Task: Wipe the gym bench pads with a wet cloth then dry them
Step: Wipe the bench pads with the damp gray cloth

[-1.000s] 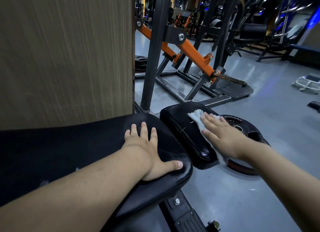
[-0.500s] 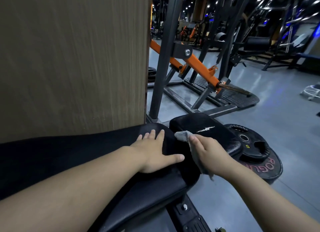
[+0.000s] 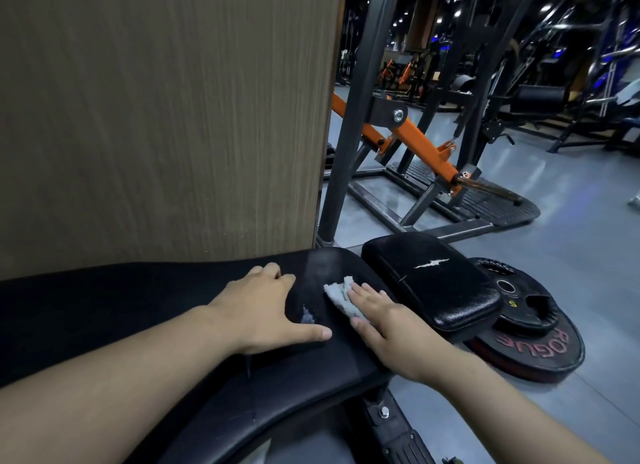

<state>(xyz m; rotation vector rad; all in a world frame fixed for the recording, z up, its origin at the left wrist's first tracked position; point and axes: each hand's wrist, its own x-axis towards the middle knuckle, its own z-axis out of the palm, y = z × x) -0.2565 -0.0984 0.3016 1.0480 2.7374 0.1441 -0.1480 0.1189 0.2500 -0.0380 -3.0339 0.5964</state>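
Cloth (image 3: 341, 299): soft, limp, light; laid on the long pad (image 3: 311, 370), near its end
Right hand (image 3: 388, 328): fingers straight, pressed flat on the cloth
Left hand (image 3: 273, 311): spread flat on the pad
Hold: flat palm pressure judged sufficient

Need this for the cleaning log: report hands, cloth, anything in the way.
Left hand flat on the long pad, holding nothing. Right hand presses the cloth onto the same pad. Small pad beside it; nothing blocks the wipe.

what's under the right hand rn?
A white cloth, pressed flat onto the long bench pad by the right hand. Only part of it shows past the fingers; how far it extends under the palm is covered.
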